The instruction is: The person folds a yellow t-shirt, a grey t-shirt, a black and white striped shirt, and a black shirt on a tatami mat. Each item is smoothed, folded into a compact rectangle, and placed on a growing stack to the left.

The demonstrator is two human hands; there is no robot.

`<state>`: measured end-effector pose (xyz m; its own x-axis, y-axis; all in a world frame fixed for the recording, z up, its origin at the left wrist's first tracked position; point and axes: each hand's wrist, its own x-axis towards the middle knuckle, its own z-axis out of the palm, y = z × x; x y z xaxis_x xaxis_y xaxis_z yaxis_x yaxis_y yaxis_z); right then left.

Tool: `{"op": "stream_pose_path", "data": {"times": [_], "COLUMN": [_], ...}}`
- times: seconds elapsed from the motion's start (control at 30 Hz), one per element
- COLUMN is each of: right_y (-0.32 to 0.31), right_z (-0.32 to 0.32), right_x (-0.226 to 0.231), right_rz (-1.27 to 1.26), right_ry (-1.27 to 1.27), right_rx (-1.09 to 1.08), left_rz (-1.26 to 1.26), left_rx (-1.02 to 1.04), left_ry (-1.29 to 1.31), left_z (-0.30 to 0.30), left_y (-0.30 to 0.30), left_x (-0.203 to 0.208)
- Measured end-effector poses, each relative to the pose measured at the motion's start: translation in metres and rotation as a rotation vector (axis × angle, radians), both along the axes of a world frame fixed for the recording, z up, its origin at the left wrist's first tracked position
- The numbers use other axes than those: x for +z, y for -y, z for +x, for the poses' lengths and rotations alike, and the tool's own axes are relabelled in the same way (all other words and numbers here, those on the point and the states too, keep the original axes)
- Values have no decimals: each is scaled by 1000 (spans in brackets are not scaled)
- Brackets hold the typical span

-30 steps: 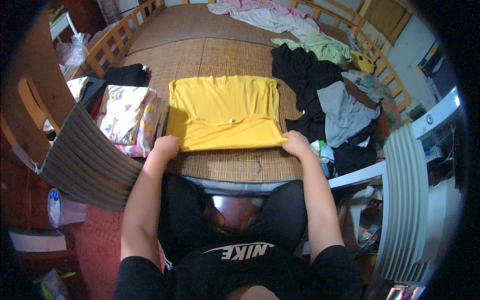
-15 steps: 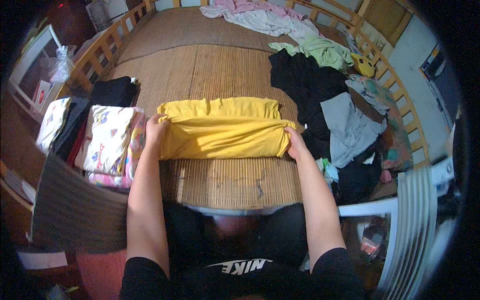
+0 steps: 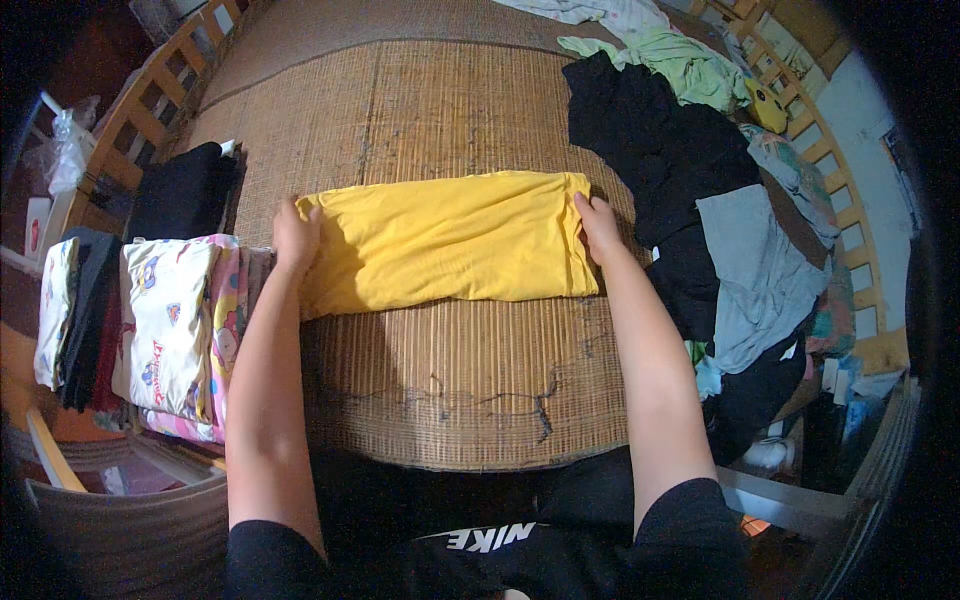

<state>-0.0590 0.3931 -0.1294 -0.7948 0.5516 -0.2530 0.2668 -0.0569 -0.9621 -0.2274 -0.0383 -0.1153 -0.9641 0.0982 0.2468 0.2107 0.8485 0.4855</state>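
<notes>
A yellow cloth garment [image 3: 450, 240], folded into a long flat strip, lies crosswise on the woven bamboo mat [image 3: 430, 370]. At its left end my left hand [image 3: 297, 235] is closed on the far corner, fingers curled over the edge. My right hand [image 3: 598, 228] pinches the opposite end near the far right corner, thumb on top of the cloth. The top layer reaches the strip's far edge, with soft wrinkles running across it. Folds underneath are hidden.
Left of my forearm stand folded clothes: a white printed stack [image 3: 165, 330] and a black pile [image 3: 185, 190]. On the right lie loose black clothes [image 3: 660, 150], a grey garment [image 3: 755, 270] and a green cloth [image 3: 680, 65]. Wooden rails [image 3: 850, 220] border the bed.
The garment's near layer has moved away from me and now covers the far strip that showed before. Both hands still hold its ends. The view has shifted closer.
</notes>
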Motion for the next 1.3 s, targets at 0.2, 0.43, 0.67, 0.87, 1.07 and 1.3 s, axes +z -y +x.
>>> {"op": "stream_pose_path", "data": {"times": [0.2, 0.43, 0.67, 0.87, 1.07, 1.3], "right_y": [27, 32, 55, 125, 188, 118], "right_z": [61, 72, 151, 151, 137, 120], "right_x": [33, 18, 76, 116, 56, 36], "right_rz": [173, 671, 1025, 1118, 1121, 1085], "right_ry": [219, 399, 940, 652, 312, 623], "right_rx": [462, 377, 747, 451, 831, 495], "left_rz": [122, 631, -588, -482, -516, 151], "left_rx": [-160, 165, -290, -401, -679, -348], "left_ry": [263, 474, 446, 204, 209, 330], "left_z": [94, 108, 174, 226, 215, 157], "left_y": [-17, 15, 55, -6, -48, -5], "left_x": [14, -3, 40, 76, 33, -8]}}
